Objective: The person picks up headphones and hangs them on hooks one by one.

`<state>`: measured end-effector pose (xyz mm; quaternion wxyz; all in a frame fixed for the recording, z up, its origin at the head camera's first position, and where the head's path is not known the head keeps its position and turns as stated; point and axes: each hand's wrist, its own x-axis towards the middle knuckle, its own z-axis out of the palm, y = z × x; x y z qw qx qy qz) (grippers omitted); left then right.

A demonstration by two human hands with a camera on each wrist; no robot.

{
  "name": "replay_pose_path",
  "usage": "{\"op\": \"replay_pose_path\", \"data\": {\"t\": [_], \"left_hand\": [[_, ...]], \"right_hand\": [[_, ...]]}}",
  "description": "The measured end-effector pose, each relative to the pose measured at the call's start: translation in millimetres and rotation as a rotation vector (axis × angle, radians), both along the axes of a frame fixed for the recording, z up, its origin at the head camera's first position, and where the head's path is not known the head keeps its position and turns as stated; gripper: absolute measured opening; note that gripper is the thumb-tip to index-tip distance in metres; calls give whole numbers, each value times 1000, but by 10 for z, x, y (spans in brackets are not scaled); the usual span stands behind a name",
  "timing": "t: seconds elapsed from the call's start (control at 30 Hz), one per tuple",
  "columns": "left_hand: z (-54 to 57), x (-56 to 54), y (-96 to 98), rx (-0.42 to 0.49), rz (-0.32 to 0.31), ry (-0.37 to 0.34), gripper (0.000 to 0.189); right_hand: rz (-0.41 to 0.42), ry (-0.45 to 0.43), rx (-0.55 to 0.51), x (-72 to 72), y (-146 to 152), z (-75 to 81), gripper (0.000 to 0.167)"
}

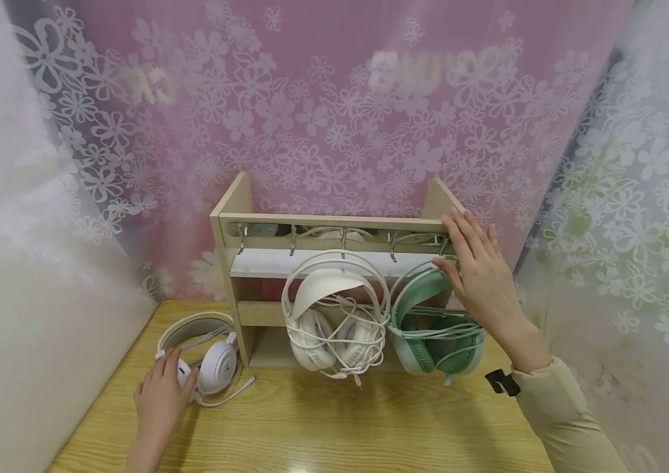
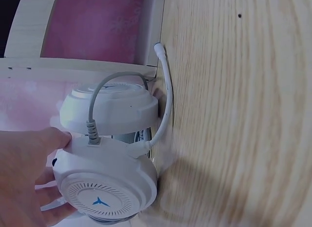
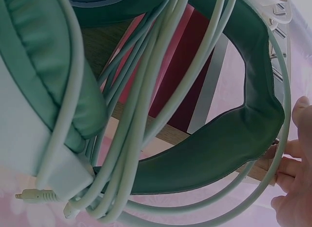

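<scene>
My left hand (image 1: 160, 397) grips one ear cup of a white headset (image 1: 218, 368) with a microphone boom, standing on the table at the rack's left. The left wrist view shows the thumb on the cup (image 2: 105, 183) and fingers on its far side. Extended fingers of my right hand (image 1: 485, 286) rest on the top right corner of the wooden rack (image 1: 334, 222). Its thumb is close to the headband of the green headphones (image 1: 414, 351), which hang at the rack's right end with their cable wound round them. Their upper band (image 3: 265, 75) fills much of the right wrist view.
White headphones (image 1: 311, 341), wrapped in their cable, hang at the rack's middle. Several metal hooks (image 1: 293, 240) line its front rail. The rack stands on a wood-grain table (image 1: 334, 427), with a pink floral curtain (image 1: 334, 98) behind and pale sheets at both sides.
</scene>
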<state>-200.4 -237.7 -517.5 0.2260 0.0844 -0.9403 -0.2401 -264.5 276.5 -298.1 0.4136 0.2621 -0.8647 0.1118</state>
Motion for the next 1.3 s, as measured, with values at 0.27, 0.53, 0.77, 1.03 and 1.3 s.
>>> {"op": "replay_pose_path", "data": {"t": [0.27, 0.53, 0.77, 1.03, 1.3], "left_hand": [[-26, 86, 50, 21, 26, 29, 58], [-45, 187, 115, 2, 23, 100, 58], [-75, 282, 184, 11, 41, 112, 59], [-68, 372, 245, 39, 64, 61, 59], [-64, 417, 251, 24, 72, 84, 57]], "right_hand": [[0, 11, 3, -7, -5, 2, 78], [0, 21, 0, -14, 3, 0, 78], [-3, 14, -2, -14, 5, -5, 77], [1, 7, -8, -2, -2, -6, 77], [4, 7, -10, -10, -7, -4, 76]]}}
